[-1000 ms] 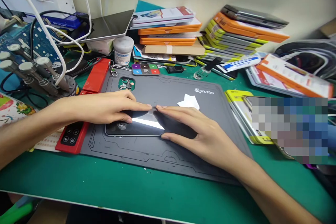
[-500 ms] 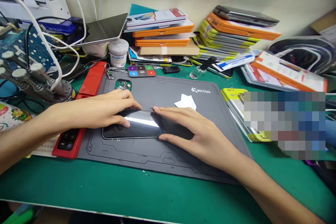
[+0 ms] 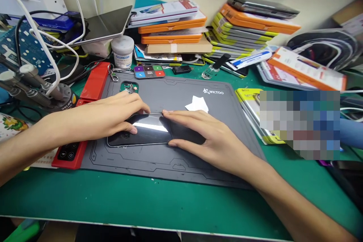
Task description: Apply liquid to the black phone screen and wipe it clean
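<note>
Left hand (image 3: 115, 116) holds phone (image 3: 150, 135) at 9 o'clock; right hand (image 3: 211, 130) grips edges at 3. Advisable: light, even pressure.

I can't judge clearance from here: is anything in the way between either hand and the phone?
Nothing visible: the left hand has its thumb on the phone; the right hand meets its long edges with fingertips and thumb. The white scrap lies beyond the right hand.

Phone (image 3: 151, 131) on mat (image 3: 176, 92), paper scrap (image 3: 197, 104) behind it to the right, jar (image 3: 122, 52) beyond mat
</note>
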Demonstrator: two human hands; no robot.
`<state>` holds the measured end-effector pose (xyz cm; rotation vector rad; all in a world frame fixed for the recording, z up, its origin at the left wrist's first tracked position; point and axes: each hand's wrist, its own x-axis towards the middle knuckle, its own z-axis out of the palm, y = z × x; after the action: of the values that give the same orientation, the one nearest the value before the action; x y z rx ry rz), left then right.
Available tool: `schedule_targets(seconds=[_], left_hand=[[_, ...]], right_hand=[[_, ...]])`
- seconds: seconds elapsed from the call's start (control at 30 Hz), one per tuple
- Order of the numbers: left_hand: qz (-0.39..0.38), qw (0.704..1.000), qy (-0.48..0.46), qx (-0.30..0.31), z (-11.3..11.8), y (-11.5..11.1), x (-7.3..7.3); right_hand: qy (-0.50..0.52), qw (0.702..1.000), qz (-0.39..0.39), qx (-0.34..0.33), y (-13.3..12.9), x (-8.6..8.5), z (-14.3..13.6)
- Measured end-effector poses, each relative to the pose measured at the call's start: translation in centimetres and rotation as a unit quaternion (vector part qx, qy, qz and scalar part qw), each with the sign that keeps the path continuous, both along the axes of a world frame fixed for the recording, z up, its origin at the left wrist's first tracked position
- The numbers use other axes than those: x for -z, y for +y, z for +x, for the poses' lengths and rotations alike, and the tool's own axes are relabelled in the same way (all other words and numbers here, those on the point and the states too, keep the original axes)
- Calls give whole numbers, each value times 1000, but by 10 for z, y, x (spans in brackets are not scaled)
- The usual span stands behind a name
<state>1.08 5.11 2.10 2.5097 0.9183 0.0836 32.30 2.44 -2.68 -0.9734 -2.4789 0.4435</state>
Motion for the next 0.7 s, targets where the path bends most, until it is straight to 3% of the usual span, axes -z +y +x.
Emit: schedule_targets(seconds=[0.17, 0.7], left_hand=[[43, 999, 20, -22, -3, 2, 3], [-89, 990, 47, -100, 4, 15, 2]], right_hand=[[-1, 1000, 2, -1, 0, -1, 0], [20, 1000, -6, 12, -1, 3, 0]])
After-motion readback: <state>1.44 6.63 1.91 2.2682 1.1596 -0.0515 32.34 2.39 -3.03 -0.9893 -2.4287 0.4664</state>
